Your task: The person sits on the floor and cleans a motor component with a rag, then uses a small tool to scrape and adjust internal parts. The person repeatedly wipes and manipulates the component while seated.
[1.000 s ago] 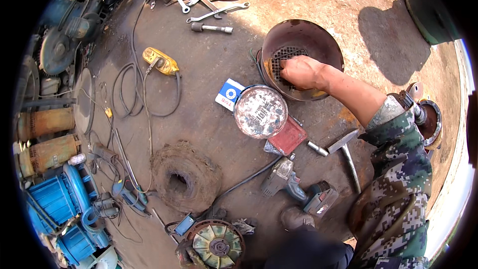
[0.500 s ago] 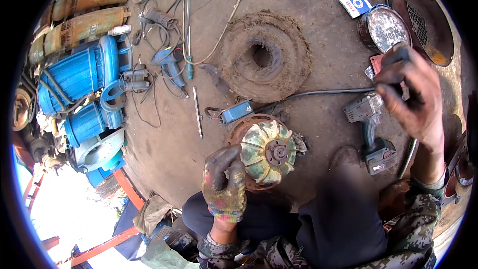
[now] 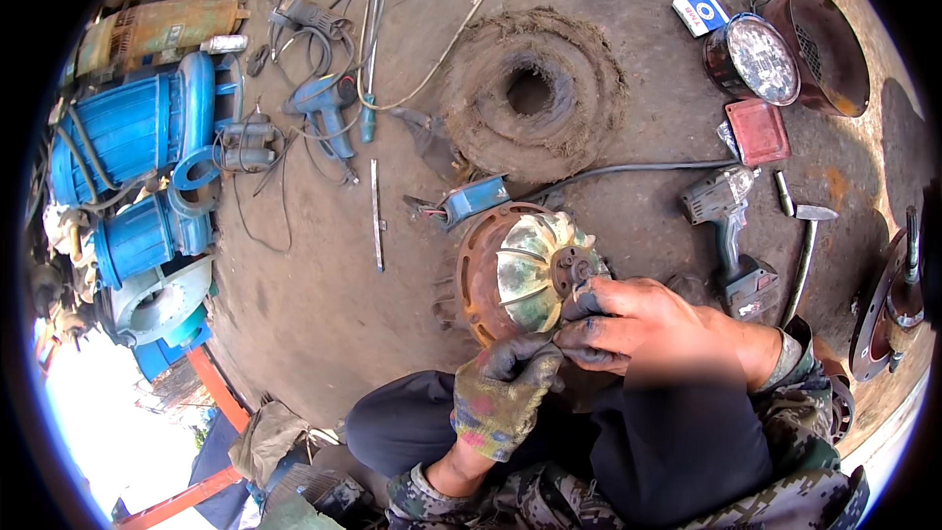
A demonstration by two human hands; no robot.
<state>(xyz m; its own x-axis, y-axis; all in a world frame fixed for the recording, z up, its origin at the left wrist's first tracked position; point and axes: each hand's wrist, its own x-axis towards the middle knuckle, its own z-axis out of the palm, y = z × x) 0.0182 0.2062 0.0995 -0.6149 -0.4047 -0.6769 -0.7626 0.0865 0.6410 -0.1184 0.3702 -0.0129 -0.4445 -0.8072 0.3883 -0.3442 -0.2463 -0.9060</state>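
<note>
My left hand (image 3: pixel 503 395), in a stained patterned work glove with dark fingertips, is closed in a pinch just below a ribbed, dome-shaped metal part. My bare right hand (image 3: pixel 643 326), its fingertips blackened, meets the left one; its fingers are pressed together too. Whatever lies between the fingertips is too small and hidden to name. The ribbed part (image 3: pixel 527 265) is pale yellow-green, with a dark round hub (image 3: pixel 575 268) facing right and a rusty slotted flange (image 3: pixel 480 270) behind it. My right fingers overlap the hub's lower edge.
A dirt-crusted ring-shaped part (image 3: pixel 471 98) lies beyond. On the right are a cordless impact wrench (image 3: pixel 728 236), a hammer (image 3: pixel 807 245), a red shallow tray (image 3: pixel 758 132) and a round tin (image 3: pixel 763 59). Blue pump bodies (image 3: pixel 123 142), a heat gun (image 3: pixel 326 113) and cables lie left.
My right hand has come down and leftward from above the red tray to meet my left hand. The left hand has shifted right, and the ribbed part appears tilted more to the right.
</note>
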